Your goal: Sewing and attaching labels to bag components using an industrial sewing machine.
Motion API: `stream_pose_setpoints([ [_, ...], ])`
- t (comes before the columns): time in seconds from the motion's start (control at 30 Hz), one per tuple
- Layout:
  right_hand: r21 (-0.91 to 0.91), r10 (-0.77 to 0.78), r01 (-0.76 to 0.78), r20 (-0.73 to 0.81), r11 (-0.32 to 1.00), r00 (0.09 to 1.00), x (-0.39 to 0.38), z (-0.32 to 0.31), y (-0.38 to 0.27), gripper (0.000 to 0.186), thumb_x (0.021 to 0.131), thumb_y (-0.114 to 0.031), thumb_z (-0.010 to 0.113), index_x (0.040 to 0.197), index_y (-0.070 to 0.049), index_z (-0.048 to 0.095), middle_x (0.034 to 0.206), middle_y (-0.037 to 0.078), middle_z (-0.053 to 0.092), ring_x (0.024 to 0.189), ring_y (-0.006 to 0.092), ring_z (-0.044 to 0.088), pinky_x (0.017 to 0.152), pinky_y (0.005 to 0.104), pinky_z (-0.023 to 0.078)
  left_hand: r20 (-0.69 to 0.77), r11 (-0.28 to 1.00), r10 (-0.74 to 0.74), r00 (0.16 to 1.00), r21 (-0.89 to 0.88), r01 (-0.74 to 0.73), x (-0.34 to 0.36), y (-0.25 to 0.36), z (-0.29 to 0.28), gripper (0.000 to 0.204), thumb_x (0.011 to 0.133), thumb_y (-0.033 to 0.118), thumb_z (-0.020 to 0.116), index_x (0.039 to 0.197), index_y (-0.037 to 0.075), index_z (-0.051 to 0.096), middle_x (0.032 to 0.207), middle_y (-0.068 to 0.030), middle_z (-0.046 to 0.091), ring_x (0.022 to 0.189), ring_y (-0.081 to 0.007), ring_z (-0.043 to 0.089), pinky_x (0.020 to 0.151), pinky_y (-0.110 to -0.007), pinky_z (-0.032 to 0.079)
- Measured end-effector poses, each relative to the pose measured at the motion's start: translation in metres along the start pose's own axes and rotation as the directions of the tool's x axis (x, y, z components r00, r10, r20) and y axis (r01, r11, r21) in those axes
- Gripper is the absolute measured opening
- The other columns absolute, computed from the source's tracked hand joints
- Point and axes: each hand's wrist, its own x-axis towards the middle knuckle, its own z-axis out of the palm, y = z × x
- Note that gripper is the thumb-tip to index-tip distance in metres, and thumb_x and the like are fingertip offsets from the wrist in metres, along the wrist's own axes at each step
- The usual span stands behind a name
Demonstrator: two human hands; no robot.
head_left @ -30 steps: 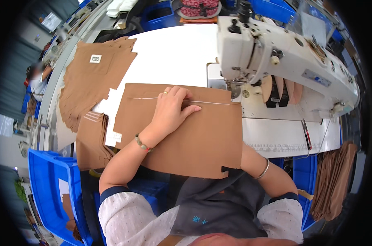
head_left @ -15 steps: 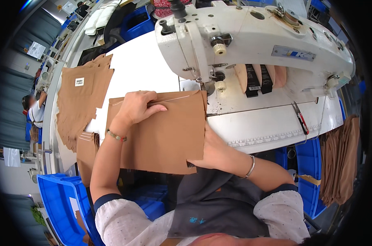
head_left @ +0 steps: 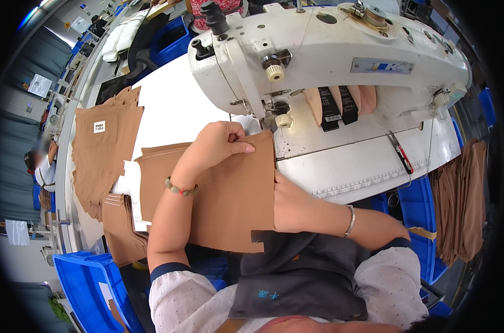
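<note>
A brown fabric panel (head_left: pixel 229 205) with a stitched fold along its far edge lies in front of the sewing machine (head_left: pixel 318 50), its notched near corner hanging over my lap. My left hand (head_left: pixel 216 144) is closed on that far edge, thumb and fingers pinching the fold near the right corner. At the panel's right side, my right hand (head_left: pixel 293 205) reaches underneath; its fingers are hidden by the cloth. The panel's far right corner lies just short of the needle area (head_left: pixel 267 119).
Brown cut pieces (head_left: pixel 91 161) lie at the left, with a folded brown stack (head_left: pixel 121 233) nearer. Thread snips (head_left: pixel 400 152) rest on the white table. Brown pieces (head_left: pixel 460 205) hang over a blue bin (head_left: pixel 418 205) at right; another blue bin (head_left: pixel 91 283) stands at lower left.
The panel's far right corner has come away from the needle toward me. My left hand has slid right along the fold, its fingers now more tightly pinched. The whole view has shifted slightly.
</note>
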Motion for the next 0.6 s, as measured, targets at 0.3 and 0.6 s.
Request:
stream_pose_setpoints([
  [0.3,0.29,0.523,-0.619,0.345,0.73,0.779,0.02,-0.066,0.067,0.022,0.086,-0.024,0.073,0.088,-0.002,0.072,0.085,0.015,0.072,0.078,0.0231,0.069,0.07,0.0348,0.053,-0.121,0.984,0.109,0.987,-0.127,-0.124,-0.029,-0.008,-0.002,0.033,0.075,0.016,0.09,0.076,-0.001,0.062,0.074,-0.002,0.054,0.065,-0.0124,0.047,0.061,-0.029,0.043],
  [0.6,0.747,0.679,-0.623,0.334,0.232,0.654,0.029,-0.024,0.071,0.021,0.094,-0.016,0.067,0.1,0.003,0.074,0.08,0.004,0.073,0.074,0.0074,0.065,0.068,0.0259,0.053,-0.374,0.945,0.327,0.868,0.135,-0.297,-0.035,0.011,-0.001,0.021,0.072,0.017,0.087,0.079,0.007,0.07,0.077,-0.003,0.062,0.072,-0.0197,0.06,0.067,-0.034,0.048],
])
